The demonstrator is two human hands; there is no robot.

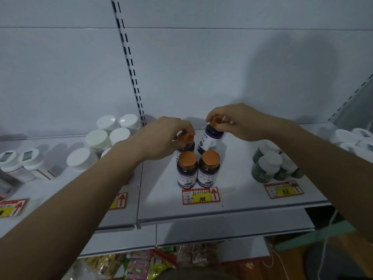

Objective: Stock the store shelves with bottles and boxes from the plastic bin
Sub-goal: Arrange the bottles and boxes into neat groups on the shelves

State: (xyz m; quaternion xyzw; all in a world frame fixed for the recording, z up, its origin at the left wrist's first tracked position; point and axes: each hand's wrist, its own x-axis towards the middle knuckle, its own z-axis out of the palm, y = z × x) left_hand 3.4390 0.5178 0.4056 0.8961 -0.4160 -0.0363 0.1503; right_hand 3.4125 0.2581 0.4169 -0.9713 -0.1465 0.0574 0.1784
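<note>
Two dark purple bottles with copper caps, one at the front left [187,169] and one at the front right [208,168], stand side by side on the white shelf [232,199]. Behind them my left hand [161,138] grips the cap of a third purple bottle [186,143] that rests on the shelf. My right hand [240,122] holds a fourth purple bottle [211,139] by its cap, tilted, its base at or just above the shelf. The plastic bin is out of view.
White-capped jars [99,140] crowd the shelf to the left. Green bottles with white caps [269,166] stand to the right, more white jars [355,138] at the far right. Price tags [199,196] line the shelf's front edge. Colourful packets [141,263] lie on a lower shelf.
</note>
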